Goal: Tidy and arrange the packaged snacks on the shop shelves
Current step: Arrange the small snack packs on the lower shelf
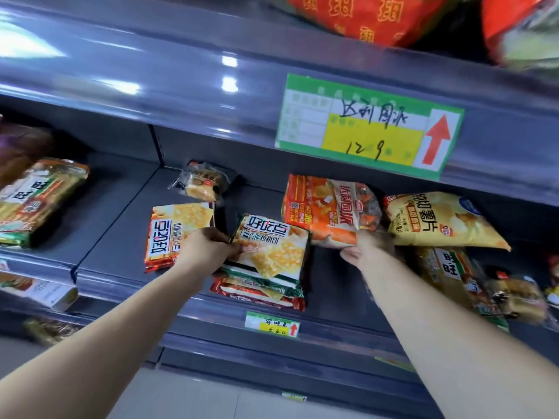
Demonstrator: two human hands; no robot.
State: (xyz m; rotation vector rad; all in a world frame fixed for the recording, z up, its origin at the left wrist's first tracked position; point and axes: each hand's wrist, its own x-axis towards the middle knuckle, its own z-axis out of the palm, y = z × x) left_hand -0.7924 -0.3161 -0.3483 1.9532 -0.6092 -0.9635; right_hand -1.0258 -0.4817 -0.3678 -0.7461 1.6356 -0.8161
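On grey metal shelf (pixel 121 252), left hand (pixel 205 249) pinching glossy flat cracker packet (pixel 272 246), right hand (pixel 366 249) gripping crinkly orange bag (pixel 323 210)

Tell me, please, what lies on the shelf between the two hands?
In the head view, the stack of cracker packs lies between them: the left hand grips its top pack, and the right hand holds the orange bag.
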